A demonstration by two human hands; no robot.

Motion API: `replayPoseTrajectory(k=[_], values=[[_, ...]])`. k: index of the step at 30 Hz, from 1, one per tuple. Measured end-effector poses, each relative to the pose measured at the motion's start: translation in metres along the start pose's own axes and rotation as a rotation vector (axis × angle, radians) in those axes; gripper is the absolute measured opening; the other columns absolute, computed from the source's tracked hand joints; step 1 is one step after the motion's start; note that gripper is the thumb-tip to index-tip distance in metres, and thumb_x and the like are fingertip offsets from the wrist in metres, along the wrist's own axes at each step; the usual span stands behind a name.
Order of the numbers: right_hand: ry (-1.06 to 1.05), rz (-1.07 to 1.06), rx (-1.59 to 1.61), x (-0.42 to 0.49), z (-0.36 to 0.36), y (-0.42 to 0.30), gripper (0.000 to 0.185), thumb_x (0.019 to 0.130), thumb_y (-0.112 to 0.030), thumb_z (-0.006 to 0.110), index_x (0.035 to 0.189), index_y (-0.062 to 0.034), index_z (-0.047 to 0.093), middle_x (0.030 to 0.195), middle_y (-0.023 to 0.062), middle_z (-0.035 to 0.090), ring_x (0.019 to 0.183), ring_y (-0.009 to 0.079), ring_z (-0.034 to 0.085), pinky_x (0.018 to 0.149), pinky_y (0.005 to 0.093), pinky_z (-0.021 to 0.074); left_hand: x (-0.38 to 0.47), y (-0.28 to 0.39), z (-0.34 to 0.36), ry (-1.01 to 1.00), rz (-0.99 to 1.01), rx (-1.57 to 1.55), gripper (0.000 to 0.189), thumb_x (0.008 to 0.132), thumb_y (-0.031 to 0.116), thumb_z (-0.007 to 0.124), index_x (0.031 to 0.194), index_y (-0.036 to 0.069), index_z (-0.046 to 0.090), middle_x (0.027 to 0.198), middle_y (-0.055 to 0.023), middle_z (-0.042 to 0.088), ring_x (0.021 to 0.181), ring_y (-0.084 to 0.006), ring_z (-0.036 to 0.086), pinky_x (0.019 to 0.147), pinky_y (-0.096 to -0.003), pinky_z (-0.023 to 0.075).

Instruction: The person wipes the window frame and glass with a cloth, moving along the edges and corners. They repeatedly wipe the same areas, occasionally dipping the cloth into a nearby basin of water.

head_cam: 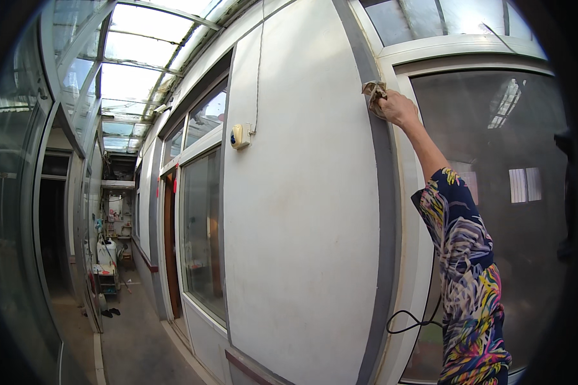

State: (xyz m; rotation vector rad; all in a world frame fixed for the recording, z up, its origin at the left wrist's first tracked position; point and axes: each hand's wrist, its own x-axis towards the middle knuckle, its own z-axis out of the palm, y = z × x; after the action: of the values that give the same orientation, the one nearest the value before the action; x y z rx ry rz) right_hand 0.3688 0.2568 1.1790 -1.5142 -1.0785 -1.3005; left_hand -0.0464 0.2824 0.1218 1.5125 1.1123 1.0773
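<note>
My right hand (399, 109) is raised at the end of an outstretched arm in a patterned sleeve. Bunched in its fingers is a crumpled brownish cloth (375, 94). The cloth lies over the grey painted strip (384, 202) that runs down the edge of the white wall (298, 192). Just right of the strip stands the white frame (409, 269) of a large window or glass door (491, 202), whose dark pane reflects light. My left hand is out of view.
A cream wall-mounted device (241, 136) hangs on a cord. A black cable (409, 327) loops beside my sleeve. Left lies a narrow passage (135, 337) under a translucent roof (137, 53), with glass panels (14, 192) along it. A small table (105, 270) stands at its far end.
</note>
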Motion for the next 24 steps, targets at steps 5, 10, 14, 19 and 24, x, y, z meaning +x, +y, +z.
replayPoseTrajectory(k=[5, 10, 14, 19, 24], values=[[0.024, -0.007, 0.068, -0.087, 0.001, 0.014, 0.038, 0.090, -0.031, 0.052, 0.110, -0.0004, 0.062, 0.098, 0.0272, 0.070, 0.094, 0.0467, 0.066, 0.085, 0.0545, 0.0511, -0.005, 0.010, -0.002, -0.085, -0.008, 0.035, 0.028, 0.094, 0.030, 0.066, 0.102, 0.003, 0.074, 0.092, -0.0108, 0.073, 0.082, -0.0203, 0.066, 0.076, -0.0377, 0.0533], [-0.062, -0.011, 0.117, -0.222, 0.006, 0.038, 0.030, 0.092, -0.026, 0.059, 0.107, -0.0014, 0.061, 0.080, 0.0264, 0.068, 0.077, 0.0467, 0.066, 0.071, 0.0561, 0.0504, -0.014, 0.004, -0.004, -0.157, 0.141, 0.158, 0.026, 0.093, 0.029, 0.069, 0.100, 0.004, 0.073, 0.083, -0.0101, 0.072, 0.078, -0.0192, 0.068, 0.069, -0.0376, 0.0544], [-0.171, 0.005, 0.239, -0.370, 0.011, 0.060, 0.029, 0.093, -0.025, 0.063, 0.112, -0.0046, 0.057, 0.068, 0.0237, 0.064, 0.064, 0.0456, 0.064, 0.059, 0.0561, 0.0481, -0.026, -0.011, 0.013, -0.254, 0.059, 0.104, 0.025, 0.094, 0.028, 0.068, 0.100, 0.004, 0.073, 0.081, -0.0100, 0.071, 0.075, -0.0179, 0.067, 0.066, -0.0364, 0.0543], [-0.482, 0.154, 0.251, -0.595, 0.005, 0.084, 0.031, 0.092, -0.030, 0.062, 0.110, -0.0058, 0.055, 0.066, 0.0249, 0.064, 0.064, 0.0476, 0.063, 0.061, 0.0580, 0.0478, -0.062, -0.002, 0.049, -0.456, -0.154, -0.160, 0.024, 0.096, 0.028, 0.067, 0.099, 0.005, 0.073, 0.078, -0.0098, 0.071, 0.071, -0.0162, 0.067, 0.062, -0.0349, 0.0542], [-1.125, 0.282, 0.205, -0.761, -0.046, 0.083, 0.042, 0.093, -0.040, 0.057, 0.114, -0.0033, 0.060, 0.084, 0.0267, 0.070, 0.084, 0.0449, 0.069, 0.075, 0.0565, 0.0508, -0.119, 0.038, 0.045, -0.597, 0.050, 0.278, 0.024, 0.098, 0.026, 0.063, 0.105, 0.005, 0.072, 0.076, -0.0071, 0.069, 0.059, -0.0152, 0.063, 0.057, -0.0311, 0.0544]])
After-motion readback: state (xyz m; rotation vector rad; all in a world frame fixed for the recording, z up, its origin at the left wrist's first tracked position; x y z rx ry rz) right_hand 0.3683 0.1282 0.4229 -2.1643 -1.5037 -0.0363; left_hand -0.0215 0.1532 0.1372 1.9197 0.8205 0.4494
